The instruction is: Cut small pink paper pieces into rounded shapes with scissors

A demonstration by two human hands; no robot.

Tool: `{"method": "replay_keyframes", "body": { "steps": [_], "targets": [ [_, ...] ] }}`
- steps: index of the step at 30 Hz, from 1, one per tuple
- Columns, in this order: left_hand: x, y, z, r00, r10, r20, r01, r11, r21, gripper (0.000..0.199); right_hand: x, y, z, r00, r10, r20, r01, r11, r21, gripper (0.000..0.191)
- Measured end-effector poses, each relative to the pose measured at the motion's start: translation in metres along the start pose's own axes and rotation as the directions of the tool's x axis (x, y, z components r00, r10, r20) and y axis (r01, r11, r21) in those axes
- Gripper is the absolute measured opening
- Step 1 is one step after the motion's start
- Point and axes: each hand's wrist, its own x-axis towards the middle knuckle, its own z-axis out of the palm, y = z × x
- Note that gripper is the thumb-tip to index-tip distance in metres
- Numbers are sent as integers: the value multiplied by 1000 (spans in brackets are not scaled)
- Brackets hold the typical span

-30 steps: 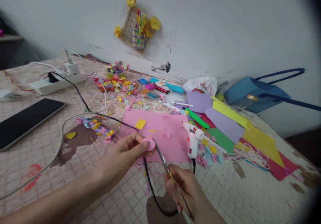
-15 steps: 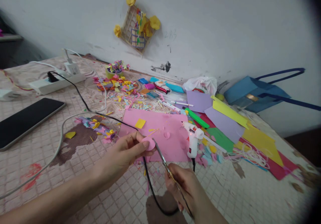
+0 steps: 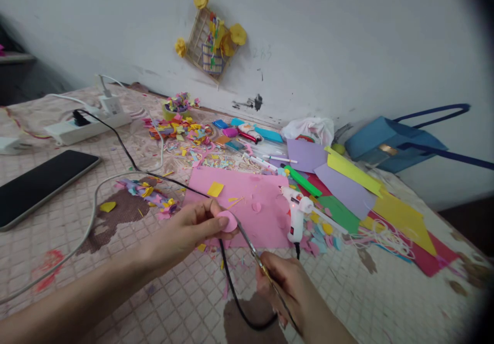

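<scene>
The round pink paper piece [image 3: 229,222] sits at the left hand's [image 3: 198,225] fingertips, pinched along its left edge, its free side toward the right hand [image 3: 283,279]. The right hand grips the scissors [image 3: 253,251], their long axis slanting forward and left to that free edge; contact is unclear. Beyond both hands lies the pink sheet [image 3: 235,183], with the glue gun [image 3: 296,223] ahead of the right hand.

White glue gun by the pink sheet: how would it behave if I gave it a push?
The white glue gun looks like hard plastic, so it should stay stiff. Its angular shape lies flat, so it would probably slide or swivel rather than roll. The black cord at its handle might tug back, and the thin pink sheet could shift with it.
</scene>
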Motion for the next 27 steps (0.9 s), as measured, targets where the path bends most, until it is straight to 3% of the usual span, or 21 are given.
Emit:
{"method": "replay_keyframes", "body": {
  "steps": [7, 13, 18, 27],
  "targets": [
    [0, 9, -1, 996, 22, 85, -28, 997, 74, 14, -1, -3, -4, 1000, 7, 29, -5, 998, -60, 45],
    [1, 17, -1, 995, -20, 95, 7, 991, 132, 20, -4, -2, -8, 999, -6, 38, 13, 984, -180, 29],
    [1, 20, -4, 991, -42, 125, 14, 977, 215, 19, -4, -3, -12, 998, -10, 62, 25, 965, -260, 27],
    [1, 20, -5, 988, -57, 142, 25, 976, 216, 21, -7, -3, -10, 995, 45, 94, -29, 985, -170, 30]
  ]
}}
